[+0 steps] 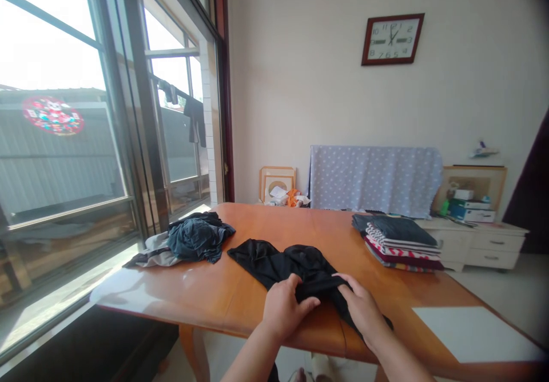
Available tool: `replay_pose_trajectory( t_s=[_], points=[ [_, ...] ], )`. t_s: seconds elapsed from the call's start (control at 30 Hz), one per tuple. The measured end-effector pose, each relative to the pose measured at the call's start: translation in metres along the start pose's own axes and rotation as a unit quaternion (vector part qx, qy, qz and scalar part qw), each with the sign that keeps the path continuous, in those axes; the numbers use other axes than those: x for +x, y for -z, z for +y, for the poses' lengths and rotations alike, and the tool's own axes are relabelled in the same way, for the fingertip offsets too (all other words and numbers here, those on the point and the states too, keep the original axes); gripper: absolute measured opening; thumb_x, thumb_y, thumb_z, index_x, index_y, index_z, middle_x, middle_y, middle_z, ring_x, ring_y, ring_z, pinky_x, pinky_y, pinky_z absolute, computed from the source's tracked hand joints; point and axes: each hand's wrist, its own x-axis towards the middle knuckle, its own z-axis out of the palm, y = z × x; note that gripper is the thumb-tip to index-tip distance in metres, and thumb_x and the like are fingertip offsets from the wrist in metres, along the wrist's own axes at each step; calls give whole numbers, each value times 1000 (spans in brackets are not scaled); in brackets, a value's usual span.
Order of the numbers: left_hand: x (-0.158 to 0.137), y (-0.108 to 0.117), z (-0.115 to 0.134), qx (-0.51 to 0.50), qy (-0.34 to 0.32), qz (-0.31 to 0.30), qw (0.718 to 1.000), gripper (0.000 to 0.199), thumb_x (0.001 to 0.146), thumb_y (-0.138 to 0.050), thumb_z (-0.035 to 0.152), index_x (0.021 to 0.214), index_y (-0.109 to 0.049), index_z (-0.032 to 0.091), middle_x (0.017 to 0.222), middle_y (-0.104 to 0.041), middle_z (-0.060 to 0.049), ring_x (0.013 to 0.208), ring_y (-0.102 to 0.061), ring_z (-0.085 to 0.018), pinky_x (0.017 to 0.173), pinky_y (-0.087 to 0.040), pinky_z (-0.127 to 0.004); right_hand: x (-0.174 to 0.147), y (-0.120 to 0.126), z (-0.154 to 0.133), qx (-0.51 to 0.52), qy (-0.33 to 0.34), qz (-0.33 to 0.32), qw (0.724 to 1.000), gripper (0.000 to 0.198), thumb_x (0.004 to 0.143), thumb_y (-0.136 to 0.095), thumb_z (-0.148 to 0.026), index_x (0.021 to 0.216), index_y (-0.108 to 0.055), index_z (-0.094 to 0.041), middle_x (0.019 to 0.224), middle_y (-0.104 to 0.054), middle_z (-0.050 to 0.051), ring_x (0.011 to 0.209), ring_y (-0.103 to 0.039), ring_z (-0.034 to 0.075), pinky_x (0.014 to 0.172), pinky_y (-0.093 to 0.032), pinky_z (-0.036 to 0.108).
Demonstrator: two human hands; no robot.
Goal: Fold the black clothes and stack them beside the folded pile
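Note:
A black garment (295, 259) lies partly spread near the front edge of the wooden table; its exact kind is hard to make out. My left hand (285, 307) closes on its near edge, with the thumb stretched to the right and some fingers hidden under the cloth. On the right, my right hand (358, 305) grips the other end of that edge, thumb on top and fingers inside the fold. Between the two hands a band of the fabric is held slightly raised. Part of the cloth hangs down past my right wrist.
On the wooden table (244, 307), a crumpled dark and grey clothes pile (195, 239) lies left, a folded clothes stack (403, 245) sits right, and a white sheet (476, 333) covers the near right corner. A large window (55, 159) borders the left side. Drawers (493, 250) stand behind.

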Motion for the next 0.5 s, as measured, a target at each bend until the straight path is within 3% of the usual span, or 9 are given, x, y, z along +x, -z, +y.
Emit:
replay_pose_trajectory(
  t_s=[0.07, 0.2, 0.37, 0.5],
  points=[
    [3, -2, -2, 11, 5, 4, 1000, 36, 82, -67, 47, 111, -61, 27, 105, -69, -3, 99, -62, -24, 81, -42, -29, -5, 1, -17, 97, -16, 5, 995, 45, 82, -60, -53, 114, -69, -23, 116, -74, 4, 112, -65, 27, 97, -49, 34],
    [10, -2, -12, 51, 87, 58, 993, 24, 81, -56, 19, 103, -65, 25, 108, -66, -6, 102, -60, -23, 86, -40, -30, -4, 8, -40, 178, -15, 55, 982, 48, 79, -64, -52, 117, -69, -23, 121, -72, 3, 118, -62, 26, 99, -49, 32],
    [13, 13, -29, 46, 168, 133, 976, 20, 90, -47, 29, 100, -64, 23, 117, -67, -8, 117, -57, -28, 96, -38, -39, 17, 26, -44, 117, -6, 178, 977, 47, 77, -61, -52, 111, -73, -21, 125, -70, 7, 124, -59, 27, 107, -44, 35],
    [21, 43, -33, -34, 198, 117, 973, 31, 93, -41, 46, 93, -64, 25, 91, -74, -7, 104, -66, -31, 98, -38, -45, 27, 27, -54, 113, 8, 204, 972, 47, 79, -58, -51, 110, -74, -19, 119, -73, 9, 117, -63, 27, 99, -49, 34]
  ],
)
